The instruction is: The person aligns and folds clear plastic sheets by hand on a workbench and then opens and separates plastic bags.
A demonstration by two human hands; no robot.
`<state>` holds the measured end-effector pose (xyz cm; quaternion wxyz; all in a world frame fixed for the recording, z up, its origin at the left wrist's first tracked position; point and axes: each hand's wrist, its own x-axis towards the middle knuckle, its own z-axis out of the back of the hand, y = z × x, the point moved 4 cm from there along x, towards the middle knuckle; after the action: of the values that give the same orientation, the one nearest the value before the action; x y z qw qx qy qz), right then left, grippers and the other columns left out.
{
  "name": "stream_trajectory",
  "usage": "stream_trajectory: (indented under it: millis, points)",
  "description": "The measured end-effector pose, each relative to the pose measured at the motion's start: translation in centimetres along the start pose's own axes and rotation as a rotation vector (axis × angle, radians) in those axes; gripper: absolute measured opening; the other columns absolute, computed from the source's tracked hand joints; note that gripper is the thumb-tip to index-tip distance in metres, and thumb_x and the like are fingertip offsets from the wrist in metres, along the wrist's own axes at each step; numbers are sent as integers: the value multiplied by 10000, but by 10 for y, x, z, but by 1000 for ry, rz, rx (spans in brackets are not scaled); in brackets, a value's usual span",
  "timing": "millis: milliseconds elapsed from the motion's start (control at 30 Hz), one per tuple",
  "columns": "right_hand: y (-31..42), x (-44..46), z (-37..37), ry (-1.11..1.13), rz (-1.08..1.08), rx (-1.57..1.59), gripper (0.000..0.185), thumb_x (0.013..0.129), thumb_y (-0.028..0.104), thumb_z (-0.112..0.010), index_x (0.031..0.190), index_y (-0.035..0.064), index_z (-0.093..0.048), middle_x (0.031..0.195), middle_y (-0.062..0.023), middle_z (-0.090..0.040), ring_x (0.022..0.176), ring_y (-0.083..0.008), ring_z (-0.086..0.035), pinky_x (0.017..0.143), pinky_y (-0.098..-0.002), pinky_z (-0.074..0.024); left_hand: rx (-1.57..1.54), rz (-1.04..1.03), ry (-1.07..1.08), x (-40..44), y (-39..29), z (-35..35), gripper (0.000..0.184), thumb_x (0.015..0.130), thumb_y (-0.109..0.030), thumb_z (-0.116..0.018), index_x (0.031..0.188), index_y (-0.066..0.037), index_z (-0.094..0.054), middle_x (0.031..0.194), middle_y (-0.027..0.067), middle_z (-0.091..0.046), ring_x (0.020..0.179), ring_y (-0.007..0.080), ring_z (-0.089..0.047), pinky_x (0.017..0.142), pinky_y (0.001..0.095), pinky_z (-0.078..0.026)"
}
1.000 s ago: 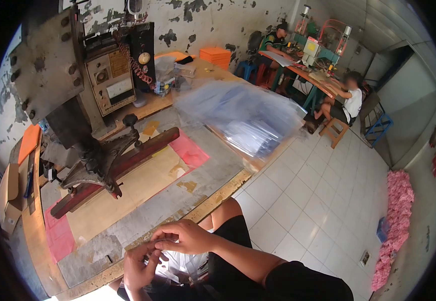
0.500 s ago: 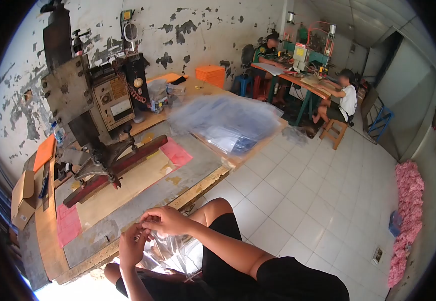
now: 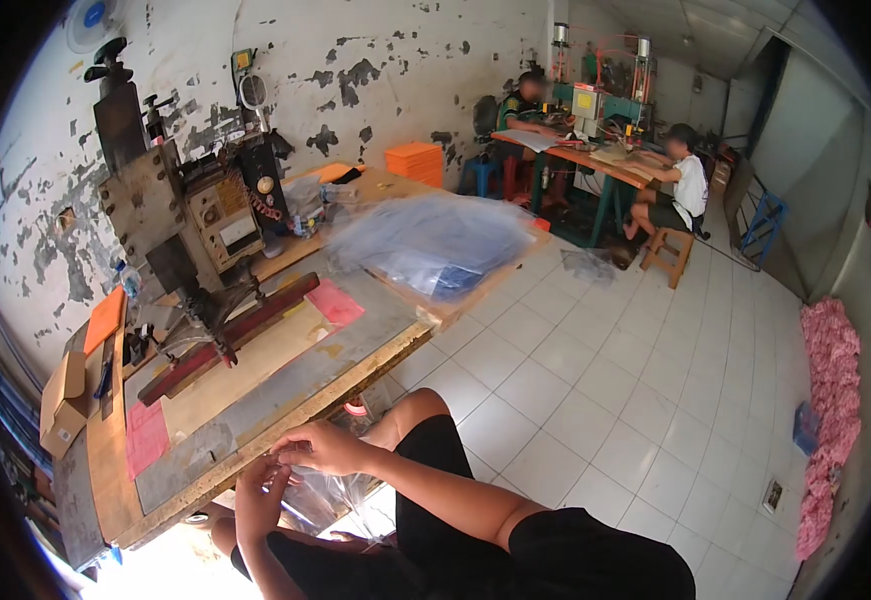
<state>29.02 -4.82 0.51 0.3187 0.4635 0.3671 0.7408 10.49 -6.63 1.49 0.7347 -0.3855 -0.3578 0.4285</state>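
Note:
My left hand (image 3: 258, 495) and my right hand (image 3: 325, 447) meet over my lap, just off the front edge of the work table. Their fingers are pinched together at the upper edge of a clear plastic sheet or bag (image 3: 350, 500). The plastic hangs in folds below them, between my knees; its full shape is hidden. Beyond my hands stands a press machine (image 3: 217, 215) with a long dark-red bar (image 3: 245, 335). Under the bar lies a tan sheet (image 3: 225, 385) with pink pieces (image 3: 335, 302) at its ends.
A pile of clear plastic sheets (image 3: 435, 240) lies on the table's right part, with orange stacked sheets (image 3: 413, 164) behind. An open cardboard box (image 3: 63, 405) stands at left. Two people sit at a far table (image 3: 595, 160). A pink heap (image 3: 827, 430) lines the right wall.
The camera view has tilted slightly, bringing a wall fan into sight at upper left. My hands stay pinched together, with the plastic hanging a little differently.

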Motion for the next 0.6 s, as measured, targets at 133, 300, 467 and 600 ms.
stream_trajectory:
  millis: [133, 300, 467, 600]
  points:
    - [5, -5, -1, -3, -6, 8, 292, 999, 206, -728, 1228, 24, -725, 1018, -130, -783, 937, -211, -748, 840, -348, -566, -54, -27, 11, -5, 0, -1, 209, 1002, -56, -683, 1159, 80, -665, 912, 115, -767, 824, 178, -749, 776, 304, -571]
    - [14, -11, 1, 1, -15, -3, 302, 981, 207, -750, 1206, 6, -732, 1017, -132, -787, 927, -193, -748, 838, -340, -568, -69, -12, 44, -9, -4, -2, 178, 1011, -57, -674, 1137, 68, -669, 866, 96, -758, 798, 163, -738, 749, 290, -567]
    - [16, -12, 1, 2, 43, -1, 300, 984, 204, -745, 1203, -1, -739, 1026, -135, -791, 932, -193, -750, 834, -343, -570, -133, 3, 55, -12, -10, -4, 148, 1025, -66, -662, 1105, 59, -662, 835, 100, -753, 747, 150, -723, 706, 272, -553]
    - [18, -14, 1, 0, 7, 1, 282, 1004, 193, -716, 1197, -11, -742, 1031, -137, -793, 930, -196, -754, 836, -343, -575, -250, 31, 26, -14, -4, -5, 178, 1060, -119, -636, 1085, 52, -674, 812, 95, -749, 695, 127, -693, 647, 253, -516]
